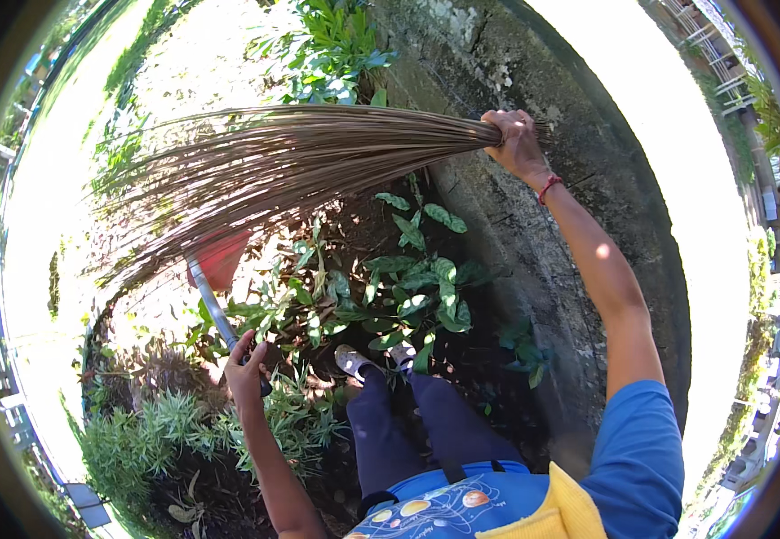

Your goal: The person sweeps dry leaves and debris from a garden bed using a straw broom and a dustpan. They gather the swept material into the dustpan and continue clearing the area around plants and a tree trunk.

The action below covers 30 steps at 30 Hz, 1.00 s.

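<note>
My right hand [515, 145], with a red band at the wrist, grips the bound end of a stick broom [336, 145]. The broom's long thin sticks fan out to the left, raised above the ground and plants. At the lower left my left hand [248, 367] holds the dark grip of a grey handle [211, 300]. That handle runs up to a red dustpan [220, 259], partly hidden behind the broom's spread tips. What the dustpan holds cannot be told.
A large weathered stone or concrete surface [552, 269] rises at my right. Leafy plants [424, 290] grow around my shoes [353, 360]. Bushy low plants [154, 431] stand at the lower left, and green foliage [336, 47] grows ahead. Dry leaves litter the soil.
</note>
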Available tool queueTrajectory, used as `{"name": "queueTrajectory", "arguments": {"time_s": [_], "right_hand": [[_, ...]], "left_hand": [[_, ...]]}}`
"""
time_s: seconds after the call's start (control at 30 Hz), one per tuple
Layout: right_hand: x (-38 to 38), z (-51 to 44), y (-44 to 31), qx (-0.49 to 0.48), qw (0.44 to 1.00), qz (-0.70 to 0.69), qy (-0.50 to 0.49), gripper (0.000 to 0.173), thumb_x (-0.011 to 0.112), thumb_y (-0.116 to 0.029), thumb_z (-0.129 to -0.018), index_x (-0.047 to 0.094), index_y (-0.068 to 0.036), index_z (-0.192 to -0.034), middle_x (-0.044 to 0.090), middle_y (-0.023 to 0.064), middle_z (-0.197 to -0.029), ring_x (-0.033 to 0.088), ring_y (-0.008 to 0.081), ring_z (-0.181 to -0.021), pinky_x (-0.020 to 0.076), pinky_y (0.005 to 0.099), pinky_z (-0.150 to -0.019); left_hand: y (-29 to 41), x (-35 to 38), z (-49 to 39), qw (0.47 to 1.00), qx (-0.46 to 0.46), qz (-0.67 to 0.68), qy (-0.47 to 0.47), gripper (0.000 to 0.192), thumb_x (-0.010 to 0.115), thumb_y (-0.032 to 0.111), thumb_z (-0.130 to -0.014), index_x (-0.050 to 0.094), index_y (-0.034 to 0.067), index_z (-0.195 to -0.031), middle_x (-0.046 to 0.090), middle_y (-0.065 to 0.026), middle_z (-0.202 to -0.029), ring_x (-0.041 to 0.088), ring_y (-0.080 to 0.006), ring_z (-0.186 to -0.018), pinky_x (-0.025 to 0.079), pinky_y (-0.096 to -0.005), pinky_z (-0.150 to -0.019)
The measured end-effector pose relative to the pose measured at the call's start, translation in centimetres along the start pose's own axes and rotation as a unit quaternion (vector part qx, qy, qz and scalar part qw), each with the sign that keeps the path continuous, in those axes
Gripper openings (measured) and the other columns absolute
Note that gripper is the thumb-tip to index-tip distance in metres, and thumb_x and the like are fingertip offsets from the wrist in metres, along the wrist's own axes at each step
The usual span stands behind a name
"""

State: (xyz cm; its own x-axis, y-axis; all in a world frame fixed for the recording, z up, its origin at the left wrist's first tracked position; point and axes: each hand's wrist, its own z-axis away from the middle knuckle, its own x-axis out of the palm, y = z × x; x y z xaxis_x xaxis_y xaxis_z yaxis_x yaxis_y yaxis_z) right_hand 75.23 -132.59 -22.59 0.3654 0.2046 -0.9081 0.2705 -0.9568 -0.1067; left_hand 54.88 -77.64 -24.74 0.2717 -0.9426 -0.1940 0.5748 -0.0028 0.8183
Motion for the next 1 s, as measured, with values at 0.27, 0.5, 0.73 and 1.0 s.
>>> {"name": "queueTrajectory", "arguments": {"time_s": [0.27,0.5,0.73,1.0], "right_hand": [[-1.3,-2.2,0.1,-0.062,0.987,0.103,-0.104,0.043,0.068,-0.025,-0.068,0.049,-0.014,-0.105,0.06,0.0087,-0.092,0.059,0.0267,-0.088,0.0472,0.0403,-0.077],[10.6,8.6,-19.7,0.147,0.77,-0.284,-0.552,0.077,0.071,-0.036,-0.059,0.038,0.006,-0.115,0.057,0.0222,-0.1,0.057,0.0274,-0.094,0.0465,0.0339,-0.077],[11.5,16.7,-15.8,0.264,0.736,-0.265,-0.565,0.064,0.064,-0.025,-0.061,0.04,-0.002,-0.116,0.06,0.0224,-0.085,0.061,0.0345,-0.078,0.049,0.0402,-0.069],[7.7,23.9,-15.6,0.161,0.799,-0.131,-0.564,0.043,0.058,-0.016,-0.066,0.043,-0.007,-0.105,0.061,0.0249,-0.081,0.059,0.0425,-0.078,0.0484,0.0496,-0.069]], "left_hand": [[-4.1,-5.0,3.1,0.988,-0.059,0.114,0.09,0.034,0.061,0.004,-0.08,0.056,0.007,-0.113,0.049,0.001,-0.065,0.045,-0.0055,-0.044,0.039,-0.0202,-0.037],[-4.6,-6.1,2.3,0.973,-0.045,0.183,0.133,0.04,0.057,0.002,-0.082,0.047,0.006,-0.12,0.054,-0.003,-0.077,0.045,-0.0052,-0.048,0.04,-0.0187,-0.039],[-5.1,-6.8,1.5,0.977,-0.037,0.151,0.145,0.053,0.055,-0.002,-0.081,0.038,0.016,-0.128,0.045,-0.0012,-0.072,0.046,-0.0079,-0.046,0.04,-0.0208,-0.037],[-7.4,-4.2,-2.4,0.978,-0.054,0.152,0.129,0.073,0.05,-0.005,-0.078,0.019,0.023,-0.138,0.049,-0.0067,-0.076,0.047,-0.0117,-0.046,0.041,-0.0246,-0.038]]}}
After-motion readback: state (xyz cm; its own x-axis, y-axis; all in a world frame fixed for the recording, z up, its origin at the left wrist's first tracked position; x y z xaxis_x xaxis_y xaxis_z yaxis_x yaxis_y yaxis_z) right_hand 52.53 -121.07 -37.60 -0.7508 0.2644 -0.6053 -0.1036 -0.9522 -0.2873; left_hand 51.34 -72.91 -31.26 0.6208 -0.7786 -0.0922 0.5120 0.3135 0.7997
